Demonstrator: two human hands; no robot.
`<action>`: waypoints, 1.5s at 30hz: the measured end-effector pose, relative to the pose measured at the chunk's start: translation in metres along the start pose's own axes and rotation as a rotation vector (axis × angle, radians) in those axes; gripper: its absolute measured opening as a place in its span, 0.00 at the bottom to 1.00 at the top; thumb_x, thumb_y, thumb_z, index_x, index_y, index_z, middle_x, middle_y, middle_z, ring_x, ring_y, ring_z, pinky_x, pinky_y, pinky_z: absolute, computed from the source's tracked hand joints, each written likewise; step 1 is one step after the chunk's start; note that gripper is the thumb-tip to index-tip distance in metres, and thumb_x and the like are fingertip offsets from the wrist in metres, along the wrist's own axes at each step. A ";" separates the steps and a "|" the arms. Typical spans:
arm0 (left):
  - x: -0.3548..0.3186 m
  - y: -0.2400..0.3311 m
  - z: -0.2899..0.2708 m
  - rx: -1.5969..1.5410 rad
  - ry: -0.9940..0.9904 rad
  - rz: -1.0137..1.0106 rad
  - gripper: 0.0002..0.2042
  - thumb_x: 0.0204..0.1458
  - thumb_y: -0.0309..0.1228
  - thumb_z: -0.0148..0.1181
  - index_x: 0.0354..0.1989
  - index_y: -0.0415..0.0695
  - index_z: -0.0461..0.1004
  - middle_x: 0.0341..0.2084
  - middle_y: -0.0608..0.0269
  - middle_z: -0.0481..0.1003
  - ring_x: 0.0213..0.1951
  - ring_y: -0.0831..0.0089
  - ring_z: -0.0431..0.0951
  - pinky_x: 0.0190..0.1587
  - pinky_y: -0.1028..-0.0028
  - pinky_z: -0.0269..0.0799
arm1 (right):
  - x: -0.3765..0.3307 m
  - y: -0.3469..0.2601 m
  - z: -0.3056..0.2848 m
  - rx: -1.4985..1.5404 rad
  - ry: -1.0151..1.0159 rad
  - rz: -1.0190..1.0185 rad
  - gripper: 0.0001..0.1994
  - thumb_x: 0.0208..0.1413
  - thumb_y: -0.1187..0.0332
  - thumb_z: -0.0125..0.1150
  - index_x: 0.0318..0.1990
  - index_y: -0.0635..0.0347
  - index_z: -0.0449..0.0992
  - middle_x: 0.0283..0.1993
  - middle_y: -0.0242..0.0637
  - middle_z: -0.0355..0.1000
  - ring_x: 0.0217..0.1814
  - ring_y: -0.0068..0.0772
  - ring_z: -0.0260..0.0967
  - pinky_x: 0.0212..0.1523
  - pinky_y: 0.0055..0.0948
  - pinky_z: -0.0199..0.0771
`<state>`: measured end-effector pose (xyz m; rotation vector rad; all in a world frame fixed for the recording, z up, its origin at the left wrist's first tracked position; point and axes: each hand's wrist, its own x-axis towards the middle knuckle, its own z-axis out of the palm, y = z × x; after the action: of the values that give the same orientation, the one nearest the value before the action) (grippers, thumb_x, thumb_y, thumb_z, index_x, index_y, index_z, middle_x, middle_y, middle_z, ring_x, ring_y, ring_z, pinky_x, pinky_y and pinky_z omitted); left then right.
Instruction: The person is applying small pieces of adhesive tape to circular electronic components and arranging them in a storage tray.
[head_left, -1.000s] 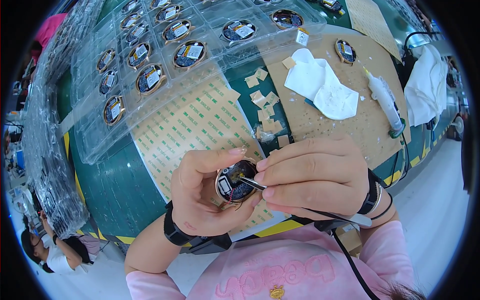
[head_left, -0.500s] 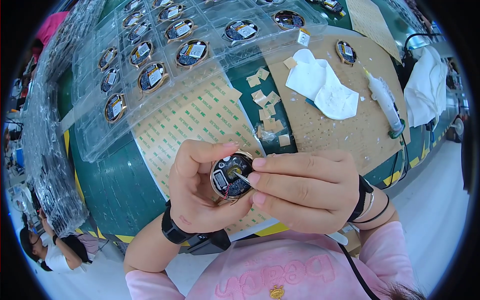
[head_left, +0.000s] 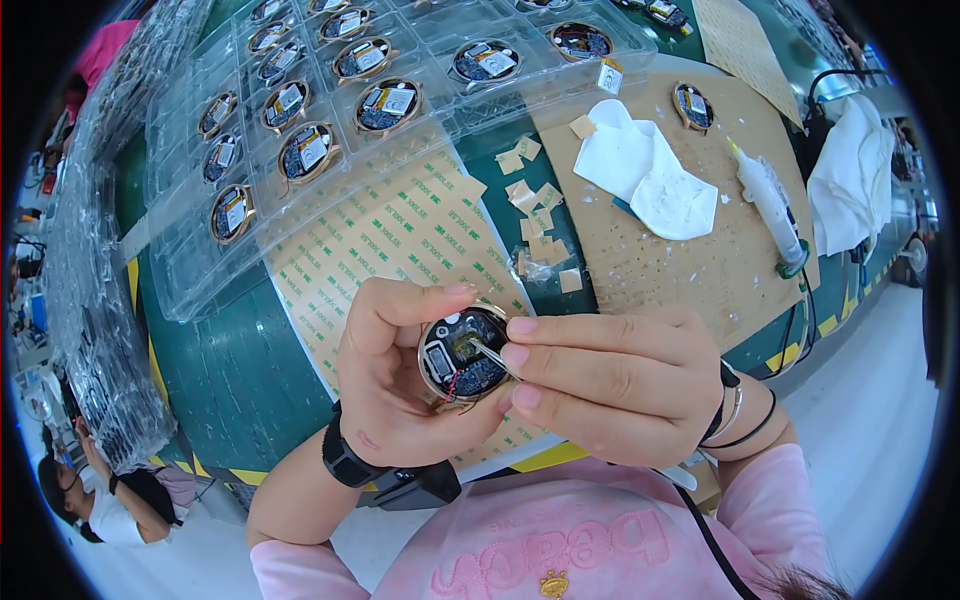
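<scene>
A round watch case (head_left: 438,362) with a gold rim and a dark circuit board inside is held tilted by my left hand (head_left: 390,375), fingers and thumb around its edge. Thin red wires show at its lower part. My right hand (head_left: 620,380) pinches metal tweezers (head_left: 487,351), whose tips touch a yellowish patch near the middle of the board. The rear of the tweezers is hidden by my right fingers. Under both hands lies a printed sheet of adhesive backing (head_left: 400,235).
A clear plastic tray (head_left: 200,275) with several similar watch cases stands at the far left. Small tan adhesive squares (head_left: 541,220) lie right of the sheet. On brown cardboard (head_left: 640,280) are white wipes (head_left: 645,175), another watch case (head_left: 693,106) and a white pen-like tool (head_left: 768,205) with a cable.
My right hand and the tweezers have shifted very slightly, with the tips still at the middle of the board. The left hand keeps its hold on the watch case.
</scene>
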<state>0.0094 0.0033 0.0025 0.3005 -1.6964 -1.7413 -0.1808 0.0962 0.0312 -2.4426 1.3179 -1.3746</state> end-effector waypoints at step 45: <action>-0.002 -0.004 0.009 0.488 0.134 0.135 0.29 0.35 0.23 0.76 0.47 0.39 0.66 0.35 0.57 0.76 0.32 0.76 0.80 0.31 0.81 0.73 | 0.006 0.001 -0.006 0.288 -0.046 0.389 0.09 0.45 0.77 0.67 0.36 0.62 0.75 0.39 0.44 0.77 0.38 0.37 0.77 0.39 0.29 0.77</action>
<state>0.0046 0.0110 -0.0010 0.4938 -1.9734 -1.1667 -0.1844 0.0931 0.0387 -1.9002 1.3791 -1.2906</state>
